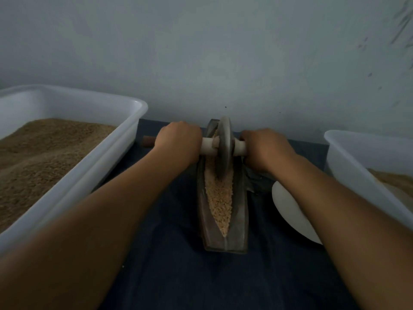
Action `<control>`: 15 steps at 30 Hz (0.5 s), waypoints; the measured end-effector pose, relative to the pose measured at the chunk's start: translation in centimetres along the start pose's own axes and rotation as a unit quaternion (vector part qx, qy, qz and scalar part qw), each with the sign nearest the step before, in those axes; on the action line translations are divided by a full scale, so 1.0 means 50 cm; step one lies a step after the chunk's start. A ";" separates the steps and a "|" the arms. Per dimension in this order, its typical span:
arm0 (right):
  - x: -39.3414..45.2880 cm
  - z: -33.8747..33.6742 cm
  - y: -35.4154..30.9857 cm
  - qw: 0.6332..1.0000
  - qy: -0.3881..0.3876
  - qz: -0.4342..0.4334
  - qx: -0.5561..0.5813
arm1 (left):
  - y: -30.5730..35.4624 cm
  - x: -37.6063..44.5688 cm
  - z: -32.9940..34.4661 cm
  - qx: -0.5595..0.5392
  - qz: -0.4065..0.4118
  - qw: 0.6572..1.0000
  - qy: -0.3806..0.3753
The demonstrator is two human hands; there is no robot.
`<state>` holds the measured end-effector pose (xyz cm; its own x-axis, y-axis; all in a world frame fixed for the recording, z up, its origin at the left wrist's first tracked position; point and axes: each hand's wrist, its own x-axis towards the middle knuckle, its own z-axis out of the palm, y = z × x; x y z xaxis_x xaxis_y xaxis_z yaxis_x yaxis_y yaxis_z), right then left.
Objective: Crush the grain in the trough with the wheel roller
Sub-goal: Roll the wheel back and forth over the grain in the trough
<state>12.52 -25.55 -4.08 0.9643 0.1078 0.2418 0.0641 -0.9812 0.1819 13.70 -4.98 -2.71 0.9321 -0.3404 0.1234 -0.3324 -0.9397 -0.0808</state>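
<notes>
Both ends of the axle are gripped, left hand (178, 139), right hand (266, 146). Wheel roller (224, 148) sits at 12 o'clock; even pressure's best kept over the grain (219, 198) towards 6, along the trough (242, 209).

1. Left tub (73, 175): cut off by the left edge; near end hidden under the left forearm.
2. Right tub (366, 166): cut by the right edge, contents only partly visible.
3. White plate (288, 206): mostly covered by the right forearm.
4. Roller axle (207, 147): both ends hidden inside the left hand (178, 142) and right hand (266, 148); fingers wrapped under, not visible.
5. Wheel (224, 148): lower rim buried in grain (219, 198); contact with the trough (242, 211) floor not visible.
6. Brown cylindrical object (148, 141) past the left hand: mostly hidden, can't identify.
7. Trough's far end: blocked by the wheel.
</notes>
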 end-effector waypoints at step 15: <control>-0.020 0.001 -0.017 0.998 0.053 0.041 0.019 | -0.003 -0.001 0.006 0.072 0.011 0.997 0.038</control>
<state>11.49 -24.84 -4.53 0.9340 0.0423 0.3549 -0.0012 -0.9926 0.1214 13.77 -4.81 -2.98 0.9097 -0.3672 0.1938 -0.3232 -0.9193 -0.2244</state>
